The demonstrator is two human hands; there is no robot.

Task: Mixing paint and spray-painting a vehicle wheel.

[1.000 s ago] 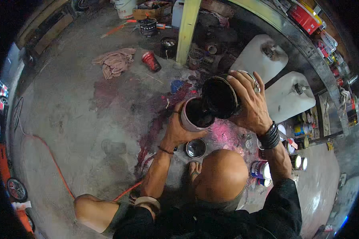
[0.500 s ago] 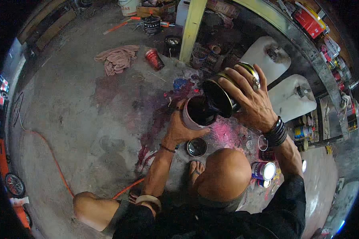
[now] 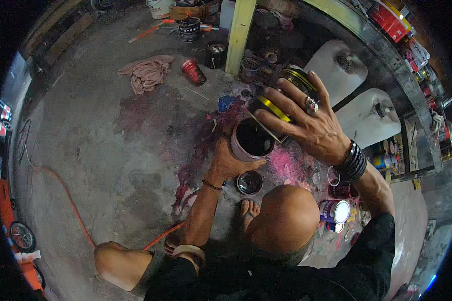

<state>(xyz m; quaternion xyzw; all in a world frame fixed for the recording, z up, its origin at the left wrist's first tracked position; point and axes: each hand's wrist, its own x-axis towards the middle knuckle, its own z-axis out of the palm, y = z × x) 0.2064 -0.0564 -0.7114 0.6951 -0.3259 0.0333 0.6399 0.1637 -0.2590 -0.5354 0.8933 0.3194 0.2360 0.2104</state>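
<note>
L hand [image 3: 226, 160] grips cup [image 3: 238, 153], mouth up, dark liquid inside; thumb along near side, other fingers mostly hidden behind cup, so can't tell their spread. R hand [image 3: 311, 123], ring on one finger, clamps dark can [image 3: 274, 108] w/ yellow band; fingers wrapped round it, slightly spread, thumb hidden. Can is tilted, mouth down-left over cup's R side; can't tell if rims touch or if liquid's running. Both held in front of person, above floor [image 3: 100, 150]. Dish [image 3: 250, 182] w/ dark contents on floor just below cup, nr foot [image 3: 249, 209]. Pink stain [image 3: 288, 165] under R hand, blue patch [image 3: 227, 103] beyond cup. Farther out: red cup [image 3: 194, 72] on its side next to rag [image 3: 150, 73]. Two white jugs [image 3: 374, 118] R of can; purple tin [image 3: 331, 212] by R knee [image 3: 286, 215].
</note>
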